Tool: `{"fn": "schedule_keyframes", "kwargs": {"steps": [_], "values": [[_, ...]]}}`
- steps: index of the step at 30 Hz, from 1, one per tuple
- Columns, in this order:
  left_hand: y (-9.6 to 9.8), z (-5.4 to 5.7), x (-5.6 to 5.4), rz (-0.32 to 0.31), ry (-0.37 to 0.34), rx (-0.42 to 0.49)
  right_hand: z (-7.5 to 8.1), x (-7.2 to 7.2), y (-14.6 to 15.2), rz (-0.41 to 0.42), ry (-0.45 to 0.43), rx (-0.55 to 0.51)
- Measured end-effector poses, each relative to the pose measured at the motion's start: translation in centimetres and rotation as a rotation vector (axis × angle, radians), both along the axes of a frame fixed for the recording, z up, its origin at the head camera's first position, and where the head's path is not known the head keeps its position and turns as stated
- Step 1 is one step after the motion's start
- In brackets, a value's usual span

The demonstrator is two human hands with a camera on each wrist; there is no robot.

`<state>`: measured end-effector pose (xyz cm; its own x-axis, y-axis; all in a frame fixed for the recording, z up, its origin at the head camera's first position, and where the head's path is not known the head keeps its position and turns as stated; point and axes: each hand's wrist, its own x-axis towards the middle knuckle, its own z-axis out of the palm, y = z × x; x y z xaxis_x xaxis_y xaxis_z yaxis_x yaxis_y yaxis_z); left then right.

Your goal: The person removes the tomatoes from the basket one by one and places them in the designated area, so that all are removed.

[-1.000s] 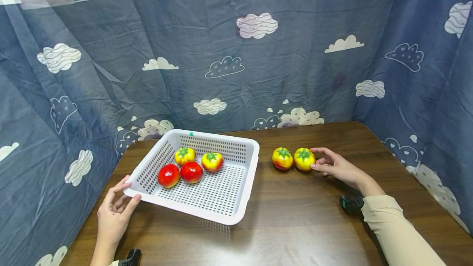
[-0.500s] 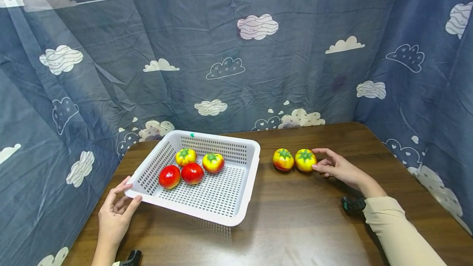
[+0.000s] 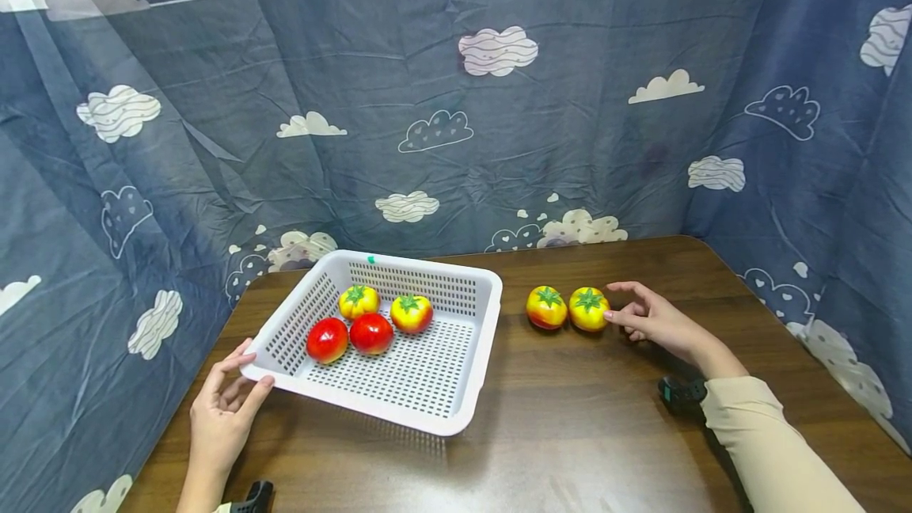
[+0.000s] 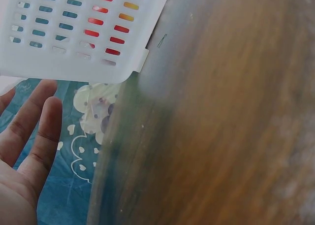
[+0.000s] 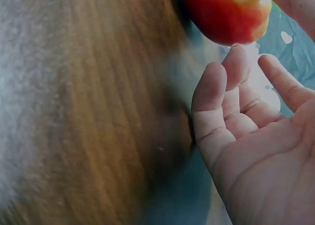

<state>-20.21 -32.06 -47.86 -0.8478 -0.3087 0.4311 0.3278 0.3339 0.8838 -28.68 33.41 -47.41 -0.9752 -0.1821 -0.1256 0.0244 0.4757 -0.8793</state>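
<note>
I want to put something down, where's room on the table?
The table is bare between the white basket and right sleeve. Crowded: beside the right hand, with two fruits, and inside the basket's left and back, with four fruits.

Left hand (image 4: 23, 181) and white basket (image 4: 69, 70) partly outside left wrist view

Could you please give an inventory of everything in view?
Table: one, brown, lower view
Basket: one, white, left on table
Red fruits: two, mostly red, in basket
Green-leaved fruits: two, yellow and red, in basket
Loose fruits: two, yellow and red, on table right of basket
Cloth: count unclear, blue and white, behind table
Wrist devices: two, black, at wrists
Sleeves: two, beige, lower edge
Left hand: one, bare, at basket's near left corner
Right hand: one, bare, beside right loose fruit
</note>
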Motion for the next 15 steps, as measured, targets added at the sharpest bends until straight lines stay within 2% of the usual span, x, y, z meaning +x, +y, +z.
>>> {"fn": "schedule_keyframes", "kwargs": {"steps": [8,15], "values": [[0.0,-0.1,-0.1,0.002,0.0,-0.012,1.2,-0.2,-0.3,-0.026,0.068,0.03],[0.0,-0.1,-0.1,0.001,-0.008,0.0,2.7,-0.6,-1.2,-0.003,0.108,0.088]]}}
